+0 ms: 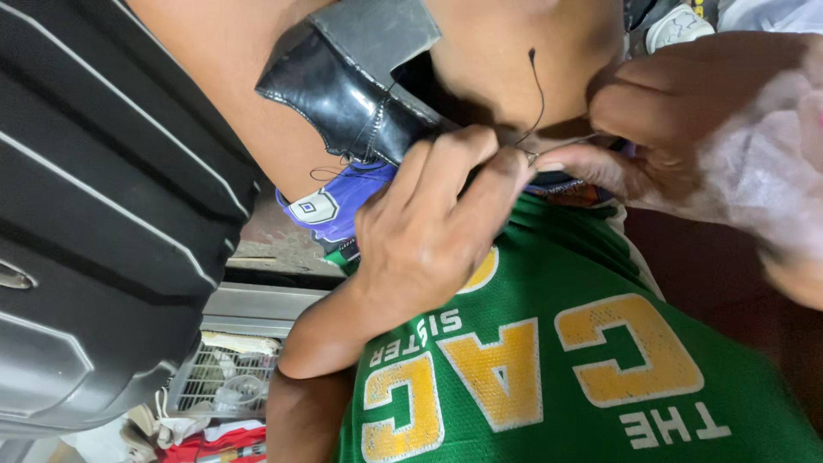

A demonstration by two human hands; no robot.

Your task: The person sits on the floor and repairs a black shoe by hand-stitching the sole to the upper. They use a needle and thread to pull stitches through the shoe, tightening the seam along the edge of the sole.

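Black suitcase (94,214) fills the left side. At top middle, a shiny black shoe (343,86) rests on a knee, kept steady for sewing. Left hand (429,231) pinches its edge. Right hand (677,129) pinches a needle (530,154), pulling black thread (540,86) tight.

Very little here counts as a package, label, sign or screen. Below the black shoe, just left of your hand, you have a small label patch (315,207): a white shield-like shape with a dark blue outline and a tiny blue square at its middle, sewn onto blue-purple cloth. On the green shirt across your lap sits a printed legend (531,364) of big yellow block letters edged in white, with smaller white letters beside them (all upside down from your view). A curved yellow piece of the same print shows just under your wrist.
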